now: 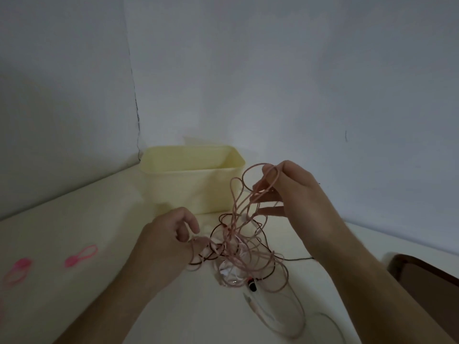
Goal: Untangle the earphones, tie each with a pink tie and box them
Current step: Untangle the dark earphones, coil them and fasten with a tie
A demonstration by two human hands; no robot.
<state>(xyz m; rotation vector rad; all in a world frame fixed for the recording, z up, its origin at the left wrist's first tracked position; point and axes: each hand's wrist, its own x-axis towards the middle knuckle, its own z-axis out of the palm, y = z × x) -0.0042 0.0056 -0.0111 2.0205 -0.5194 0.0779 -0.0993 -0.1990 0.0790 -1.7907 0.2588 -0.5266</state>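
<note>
Surface [87, 219]: pale, carrying everything. Box [191, 180]: yellow, open, holding no earphones as far as visible. Earphones [238, 256]: pink, dark and white cords knotted together before box. Right hand [293, 192] pinching raised pink loops; left hand [171, 234] gripping low strands. Pink ties [80, 255], [17, 271]: lying unused, far left. Judged early; untangling, tying, boxing all outstanding.

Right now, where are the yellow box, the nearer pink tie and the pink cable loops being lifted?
yellow box [183, 192]: head view, front wall.
pink tie [80, 255]: head view, its middle.
pink cable loops [238, 194]: head view, raised strands.
</note>
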